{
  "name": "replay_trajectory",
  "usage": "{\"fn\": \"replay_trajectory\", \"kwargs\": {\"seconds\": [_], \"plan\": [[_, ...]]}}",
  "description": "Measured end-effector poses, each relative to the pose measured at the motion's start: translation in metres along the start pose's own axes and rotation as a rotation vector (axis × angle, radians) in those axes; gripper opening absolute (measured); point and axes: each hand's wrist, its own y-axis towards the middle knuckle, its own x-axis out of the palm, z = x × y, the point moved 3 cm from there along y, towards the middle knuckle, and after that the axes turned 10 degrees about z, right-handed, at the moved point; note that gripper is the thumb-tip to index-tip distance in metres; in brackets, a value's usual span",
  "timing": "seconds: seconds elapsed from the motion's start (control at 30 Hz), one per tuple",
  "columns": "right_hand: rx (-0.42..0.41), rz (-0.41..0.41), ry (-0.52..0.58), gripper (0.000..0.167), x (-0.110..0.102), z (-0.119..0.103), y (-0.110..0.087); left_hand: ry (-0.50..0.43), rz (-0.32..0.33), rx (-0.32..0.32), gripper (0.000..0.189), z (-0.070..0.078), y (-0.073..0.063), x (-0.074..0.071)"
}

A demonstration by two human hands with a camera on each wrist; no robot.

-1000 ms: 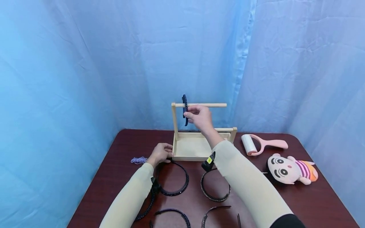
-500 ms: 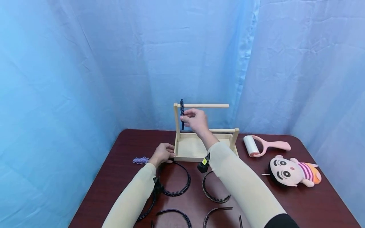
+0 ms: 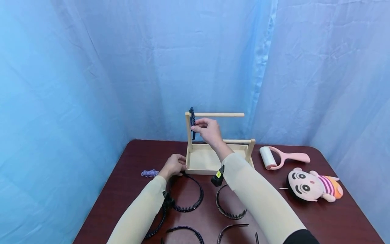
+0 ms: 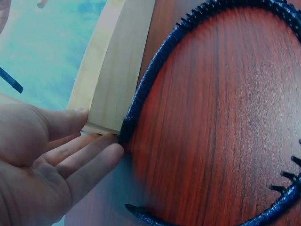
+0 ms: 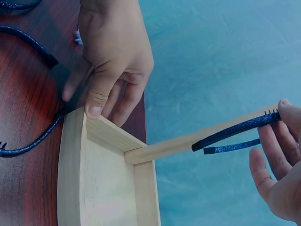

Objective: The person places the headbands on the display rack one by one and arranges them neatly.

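My right hand (image 3: 210,131) pinches a dark, toothed headband (image 3: 193,123) between thumb and fingers. The headband stands upright over the left end of the upper rod (image 3: 222,115) of a wooden rack (image 3: 205,160), close to the left post. In the right wrist view its two ends (image 5: 240,128) point down past that post. At the rack's front left corner my left hand (image 3: 173,166) grips the tray wall, thumb on the rim and fingers along the outside. Another black headband (image 4: 153,77) lies on the table, one tip right at those fingers.
More headbands (image 3: 230,215) lie across the front of the dark red table (image 3: 259,217), partly behind the sleeves. Purple cord (image 3: 149,173) is at left. A pink-handled lint roller (image 3: 268,158) and a plush doll (image 3: 307,186) lie at right. A blue curtain (image 3: 152,67) hangs behind.
My right hand has slid the headband leftward along the upper rod to the post, and slightly lower. My left hand has stayed at the tray's corner.
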Motion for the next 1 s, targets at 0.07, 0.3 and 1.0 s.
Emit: {"fn": "replay_trajectory", "kwargs": {"seconds": [0.07,0.3,1.0], "plan": [[0.004,-0.01,0.006,0.028,-0.001,0.0,0.0,0.013,-0.003,0.008,0.04,0.001,-0.001,-0.001],[-0.017,-0.047,0.029,0.039,-0.012,-0.001,0.0,0.025,-0.025,0.03,0.043,0.0,-0.001,-0.001],[-0.208,-0.138,-0.102,0.035,-0.124,0.0,-0.065,-0.02,-0.026,-0.001,0.052,-0.006,-0.005,-0.009]]}}
